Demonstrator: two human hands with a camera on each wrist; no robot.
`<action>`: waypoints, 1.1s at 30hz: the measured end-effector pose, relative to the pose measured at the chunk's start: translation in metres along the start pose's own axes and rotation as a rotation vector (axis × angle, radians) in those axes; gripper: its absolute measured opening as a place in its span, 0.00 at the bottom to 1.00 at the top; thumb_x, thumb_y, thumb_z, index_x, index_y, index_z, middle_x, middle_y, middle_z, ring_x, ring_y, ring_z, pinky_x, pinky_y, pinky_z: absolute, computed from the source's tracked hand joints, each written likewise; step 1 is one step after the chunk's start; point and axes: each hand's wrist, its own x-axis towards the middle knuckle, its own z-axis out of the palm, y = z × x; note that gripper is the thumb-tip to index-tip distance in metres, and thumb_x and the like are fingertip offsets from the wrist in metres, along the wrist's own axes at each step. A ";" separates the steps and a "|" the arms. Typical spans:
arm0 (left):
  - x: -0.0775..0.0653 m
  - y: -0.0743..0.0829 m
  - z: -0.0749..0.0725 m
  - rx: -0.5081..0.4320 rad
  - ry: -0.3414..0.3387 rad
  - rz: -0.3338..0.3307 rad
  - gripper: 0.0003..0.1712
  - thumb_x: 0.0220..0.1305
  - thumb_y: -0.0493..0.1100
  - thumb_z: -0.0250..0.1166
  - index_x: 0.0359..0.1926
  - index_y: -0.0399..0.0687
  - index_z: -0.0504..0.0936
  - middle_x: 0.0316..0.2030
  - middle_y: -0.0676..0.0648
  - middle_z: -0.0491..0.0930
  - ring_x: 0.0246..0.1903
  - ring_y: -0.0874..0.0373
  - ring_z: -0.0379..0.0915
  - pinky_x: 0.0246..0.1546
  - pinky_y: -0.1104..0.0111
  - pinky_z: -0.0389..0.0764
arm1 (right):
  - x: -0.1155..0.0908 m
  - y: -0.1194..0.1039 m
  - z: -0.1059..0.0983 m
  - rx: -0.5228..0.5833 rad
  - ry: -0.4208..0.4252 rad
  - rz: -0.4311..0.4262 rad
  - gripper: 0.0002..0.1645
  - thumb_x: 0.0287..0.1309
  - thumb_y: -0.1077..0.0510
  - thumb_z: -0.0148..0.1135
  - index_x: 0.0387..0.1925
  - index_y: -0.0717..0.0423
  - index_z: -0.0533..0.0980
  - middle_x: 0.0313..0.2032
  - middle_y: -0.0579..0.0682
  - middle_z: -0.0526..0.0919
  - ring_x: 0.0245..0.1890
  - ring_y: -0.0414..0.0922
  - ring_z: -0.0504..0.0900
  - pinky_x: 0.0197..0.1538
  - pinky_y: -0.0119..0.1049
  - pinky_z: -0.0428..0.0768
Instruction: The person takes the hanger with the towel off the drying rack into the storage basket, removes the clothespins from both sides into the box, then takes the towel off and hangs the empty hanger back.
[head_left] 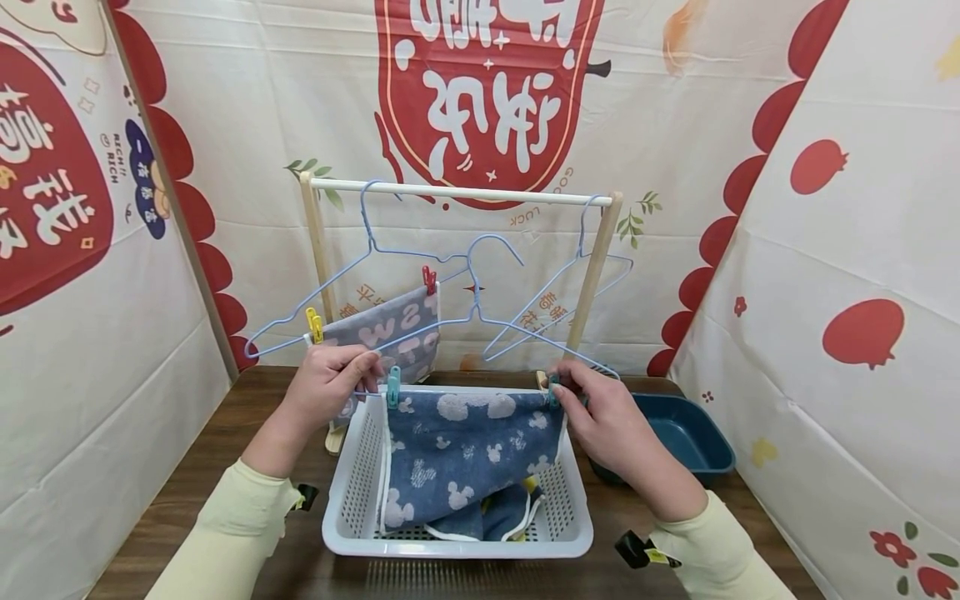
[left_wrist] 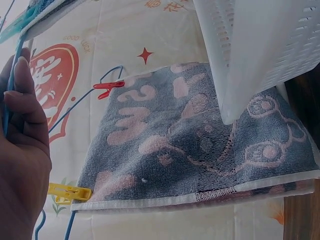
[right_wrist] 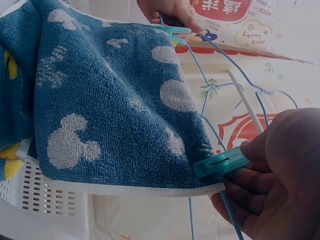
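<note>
A dark blue towel (head_left: 465,454) with pale mouse-head shapes hangs by its upper corners from a blue wire hanger (head_left: 476,310). One teal clothespin (head_left: 393,387) clamps its left corner to the hanger's lower wire. My left hand (head_left: 330,385) grips the hanger at its left end. At the right corner, the thumb and fingers of my right hand (head_left: 611,417) pinch a second teal clothespin (right_wrist: 220,162), which sits over the towel's edge and the wire. The towel's lower part hangs into a white basket (head_left: 457,548), over another blue and yellow cloth (head_left: 501,515).
Behind stands a rack with a white bar (head_left: 480,195). From it hangs a hanger with a grey and pink towel (left_wrist: 165,135), held by a red clothespin (head_left: 429,281) and a yellow clothespin (head_left: 314,325). Another blue hanger (head_left: 581,242) hangs at the right. A dark teal basin (head_left: 697,442) is beside the basket.
</note>
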 end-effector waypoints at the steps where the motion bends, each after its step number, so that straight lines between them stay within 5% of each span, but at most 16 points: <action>1: 0.000 0.000 0.000 0.002 0.000 -0.003 0.18 0.78 0.26 0.64 0.32 0.47 0.89 0.24 0.54 0.86 0.22 0.56 0.78 0.26 0.72 0.81 | 0.000 0.000 0.000 0.003 0.006 -0.003 0.12 0.79 0.64 0.66 0.58 0.53 0.82 0.41 0.46 0.87 0.35 0.43 0.80 0.40 0.35 0.86; 14: 0.000 0.002 -0.001 0.013 0.001 -0.022 0.16 0.78 0.27 0.63 0.32 0.42 0.89 0.24 0.55 0.85 0.22 0.56 0.78 0.26 0.72 0.81 | -0.002 0.001 0.001 0.043 0.096 -0.003 0.12 0.76 0.66 0.69 0.53 0.48 0.87 0.48 0.46 0.93 0.36 0.41 0.85 0.44 0.36 0.90; 26: 0.001 0.001 0.000 0.021 0.006 0.002 0.16 0.77 0.26 0.64 0.32 0.43 0.89 0.24 0.54 0.85 0.22 0.56 0.78 0.27 0.72 0.81 | -0.003 0.001 0.000 0.099 0.196 -0.065 0.12 0.76 0.67 0.69 0.53 0.49 0.87 0.50 0.44 0.93 0.33 0.44 0.81 0.27 0.32 0.78; 33: 0.001 -0.001 0.000 0.026 0.001 0.008 0.17 0.78 0.26 0.64 0.32 0.46 0.89 0.24 0.55 0.85 0.22 0.55 0.79 0.26 0.73 0.80 | -0.004 0.002 -0.001 0.120 0.215 -0.060 0.12 0.76 0.66 0.68 0.53 0.49 0.87 0.53 0.42 0.93 0.37 0.47 0.82 0.35 0.27 0.81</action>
